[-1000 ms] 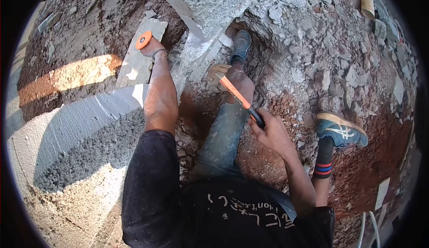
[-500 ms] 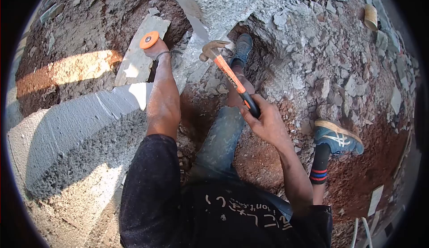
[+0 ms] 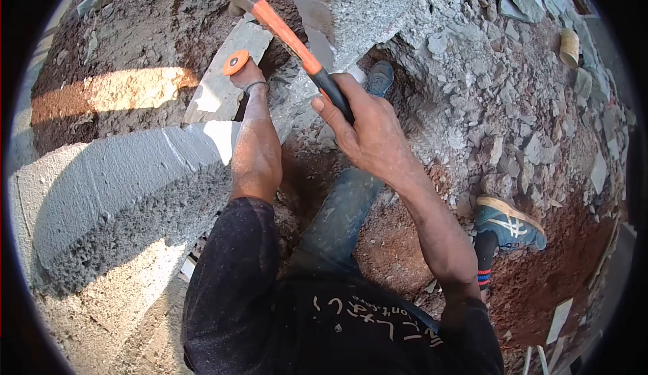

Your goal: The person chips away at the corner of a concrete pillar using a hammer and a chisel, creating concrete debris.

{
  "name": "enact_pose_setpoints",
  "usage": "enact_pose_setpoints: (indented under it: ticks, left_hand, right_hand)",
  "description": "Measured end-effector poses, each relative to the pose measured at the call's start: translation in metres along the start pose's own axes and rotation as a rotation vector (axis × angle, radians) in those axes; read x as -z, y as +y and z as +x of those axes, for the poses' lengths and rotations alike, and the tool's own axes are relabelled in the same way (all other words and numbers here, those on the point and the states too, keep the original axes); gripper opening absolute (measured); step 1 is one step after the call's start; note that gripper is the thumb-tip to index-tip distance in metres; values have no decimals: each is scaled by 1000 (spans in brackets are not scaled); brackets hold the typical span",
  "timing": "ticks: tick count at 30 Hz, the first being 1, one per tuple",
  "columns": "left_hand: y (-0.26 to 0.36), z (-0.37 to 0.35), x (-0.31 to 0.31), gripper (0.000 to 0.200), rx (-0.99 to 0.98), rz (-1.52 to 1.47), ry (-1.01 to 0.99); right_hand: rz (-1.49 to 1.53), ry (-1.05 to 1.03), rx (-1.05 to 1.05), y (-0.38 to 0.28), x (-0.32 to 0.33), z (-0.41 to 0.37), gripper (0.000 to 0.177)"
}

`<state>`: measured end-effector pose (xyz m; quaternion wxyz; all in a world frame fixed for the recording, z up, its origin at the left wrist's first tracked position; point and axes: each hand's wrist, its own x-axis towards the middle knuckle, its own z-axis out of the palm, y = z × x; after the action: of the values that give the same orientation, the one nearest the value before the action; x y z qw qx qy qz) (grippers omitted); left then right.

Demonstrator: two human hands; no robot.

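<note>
My right hand [image 3: 368, 122] is wrapped round the black grip of a claw hammer [image 3: 287, 36] with an orange shaft. The metal head is raised at the upper left, above and beside my left hand [image 3: 248, 76]. That hand is closed beneath a round orange guard [image 3: 235, 62] with a dark centre; the rest of the tool is hidden under the guard and hand. A flat grey slab [image 3: 229, 71] lies on the soil under and beside my left hand.
A large grey concrete block [image 3: 128, 186] fills the left side. Rough concrete [image 3: 371, 4] stands at the top centre, with broken rubble [image 3: 520, 125] to the right. My shoes [image 3: 511, 224] rest on soil and rubble. A yellowish cylinder [image 3: 569, 47] lies at the upper right.
My right hand has swung the hammer up and to the left, so its head is now near the top edge. My left hand and the orange guard appear slightly further right with the shifted view.
</note>
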<state>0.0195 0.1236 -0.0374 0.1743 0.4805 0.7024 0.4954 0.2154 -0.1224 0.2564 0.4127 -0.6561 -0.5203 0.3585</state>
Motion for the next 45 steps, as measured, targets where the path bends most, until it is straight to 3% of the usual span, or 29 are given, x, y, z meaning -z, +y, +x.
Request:
enact_pose_setpoints:
  ticks: [2,4,8,9,10,13,17,18,20,22,24,25,27,29,31,33,35,36,38,40,42,43,44,45]
  left_hand:
    - [-43,3,-23,23,-44,39,-50]
    - [20,-28,2,25,10,29,-15]
    - [18,-26,9,30,23,1,-120]
    - [32,-37,14,34,-29,-273,-3]
    - [3,-32,-3,37,-106,-107,33]
    - [-9,-33,-14,36,-109,-84,-2]
    - [-4,-33,-20,35,-76,-72,-44]
    - [-5,-31,-19,34,-76,-61,-45]
    - [-5,-27,-16,33,-76,-46,-55]
    - [-2,-27,-14,32,-56,-50,-82]
    - [2,-29,-14,32,-29,-56,-126]
    - [3,-30,-12,31,-22,-51,-140]
    - [0,-28,-18,31,-33,-87,-97]
    - [-10,-32,-27,30,22,-156,-127]
    - [-10,-37,-26,29,15,-128,-119]
    - [-8,-31,-16,28,-48,-5,-85]
    - [-5,-25,-8,28,-114,118,-62]
    - [-2,-24,-5,28,-114,120,-69]
    - [8,-18,1,32,-64,134,-144]
    - [20,-18,9,37,-14,142,-230]
    - [26,-22,15,42,27,161,-317]
    - [28,-25,11,26,-157,92,-151]
    - [3,-23,-2,25,-80,140,-45]
    - [-4,-34,1,25,-72,155,-76]
  right_hand:
    - [9,-20,40,-17,-9,24,27]
    - [19,-45,84,-22,-23,43,32]
    - [-116,-87,102,29,-79,63,29]
    - [-279,-136,92,51,-92,67,29]
    - [-442,-185,77,60,-99,69,29]
    - [-303,-214,100,-1,-73,77,31]
    - [-48,60,276,-105,-34,90,32]
    - [43,280,500,-106,-41,103,31]
    - [201,449,706,-105,-48,117,30]
    - [83,183,289,-58,-69,100,31]
    - [-455,-188,20,31,-98,86,30]
    - [-457,-221,-19,45,-103,77,29]
    - [-455,-254,-11,18,-98,83,29]
    - [-190,-256,17,-62,-47,73,31]
    - [-79,-70,285,-107,-27,83,35]
    - [108,256,646,-137,-16,100,23]
    - [9,464,927,-92,-37,127,21]
    - [-41,707,1144,-123,-28,140,21]
    - [157,319,306,-83,-50,99,19]
    - [-330,-118,-66,14,-82,76,32]
    - [-494,-78,-18,72,-103,66,36]
    - [-509,-86,13,44,-82,81,36]
    - [-434,-108,57,5,-59,77,36]
    - [-358,-133,98,-36,-34,74,35]
